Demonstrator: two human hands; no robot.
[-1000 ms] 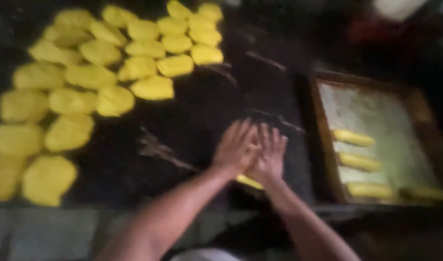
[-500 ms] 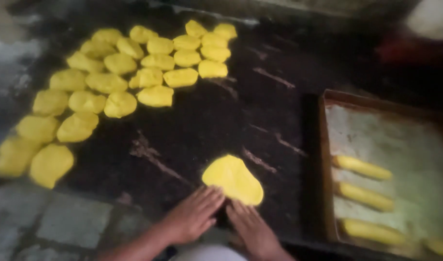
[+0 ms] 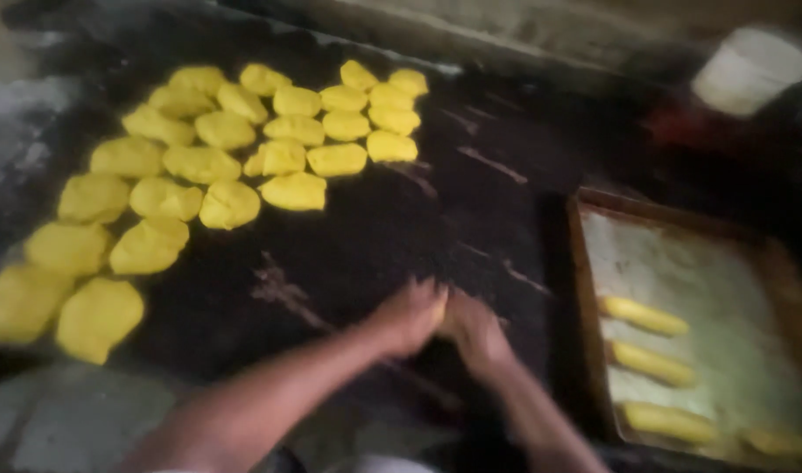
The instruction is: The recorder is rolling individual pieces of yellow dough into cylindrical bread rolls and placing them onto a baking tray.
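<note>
1. Dough piece [image 3: 439, 314], yellow, shows only as a sliver between the two hands on the dark desk [image 3: 401, 228].
2. Left hand [image 3: 407, 315] and right hand [image 3: 476, 331] press together over it; blur hides whether either grip is clenched.
3. Flattened yellow dough pieces [image 3: 226, 166] lie in rows well apart, up left.
4. Tray [image 3: 594, 289] at right holds yellow dough rolls [image 3: 643, 316].

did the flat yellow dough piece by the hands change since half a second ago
Yes. It lay flattened and open left of the tray; now both hands are closed over it, and only a yellow sliver of the dough piece shows between them.
</note>
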